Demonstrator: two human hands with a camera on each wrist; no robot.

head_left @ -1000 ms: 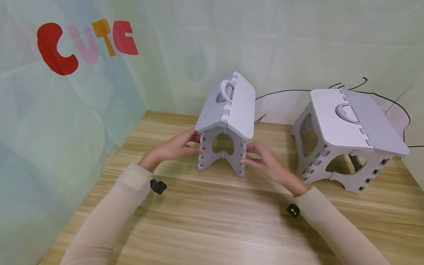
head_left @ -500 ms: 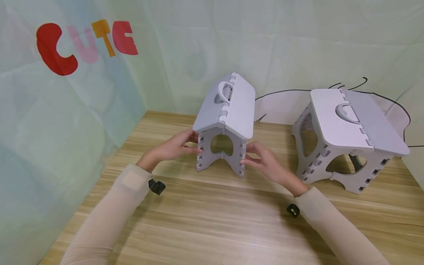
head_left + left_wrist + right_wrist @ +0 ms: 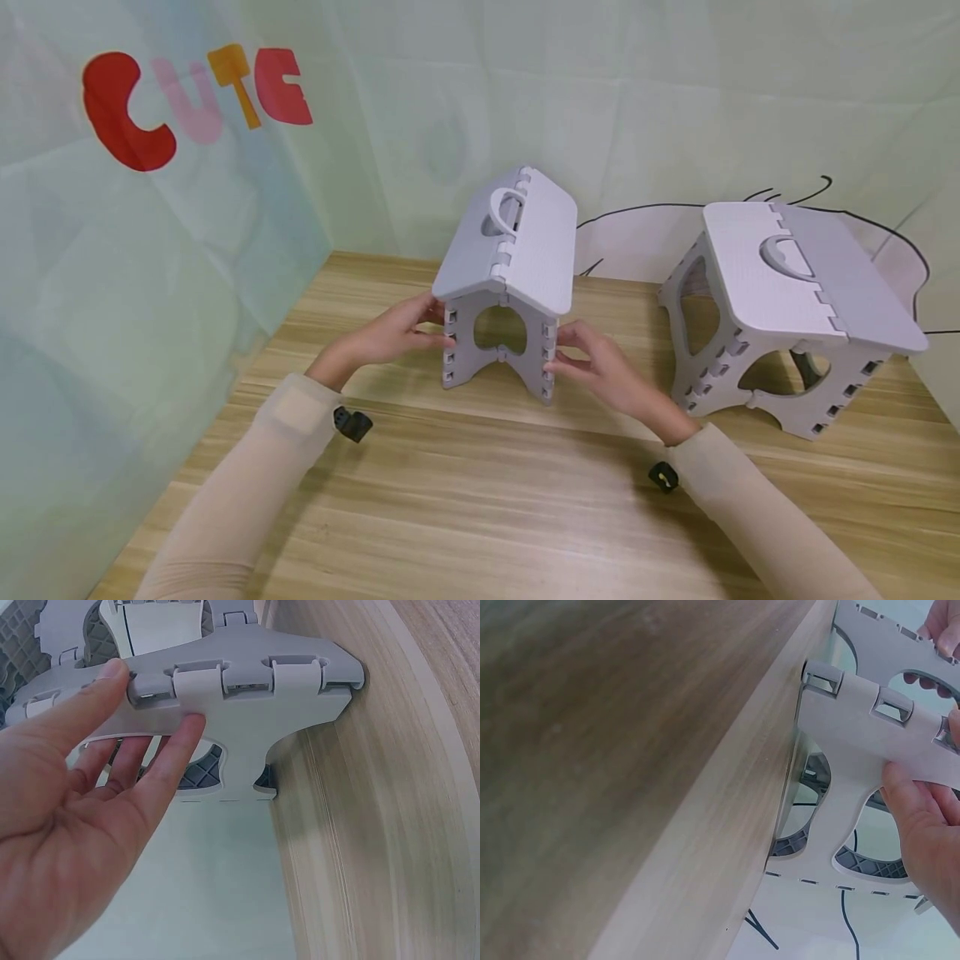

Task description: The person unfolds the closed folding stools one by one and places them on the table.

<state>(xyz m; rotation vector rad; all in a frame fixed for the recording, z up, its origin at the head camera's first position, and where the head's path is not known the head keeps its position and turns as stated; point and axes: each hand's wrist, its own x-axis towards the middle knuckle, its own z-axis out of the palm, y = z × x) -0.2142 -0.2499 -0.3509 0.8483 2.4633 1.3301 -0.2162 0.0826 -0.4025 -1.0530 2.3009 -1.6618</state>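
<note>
A partly folded grey-and-white folding step stool (image 3: 542,242) stands on the wooden table, its hinged top peaked like a roof and its carry handle raised. My left hand (image 3: 390,332) holds its left leg panel. In the left wrist view, the thumb lies along the hinged edge and some fingers reach into the panel's opening. On the opposite side, my right hand (image 3: 603,367) grips the right leg panel. The right wrist view shows the thumb (image 3: 904,795) against that panel (image 3: 840,724), with other fingers at its opening.
A second folding stool (image 3: 757,287), opened out with a nearly flat top, stands to the right. The wooden tabletop (image 3: 465,500) stretches in front. A pale cloth backdrop (image 3: 480,100) hangs behind and on the left, with coloured letters on the left side.
The left hand has shifted slightly left with the left leg panel, so the stool's legs stand a little wider and its peaked top is slightly lower. The right hand has stayed put.
</note>
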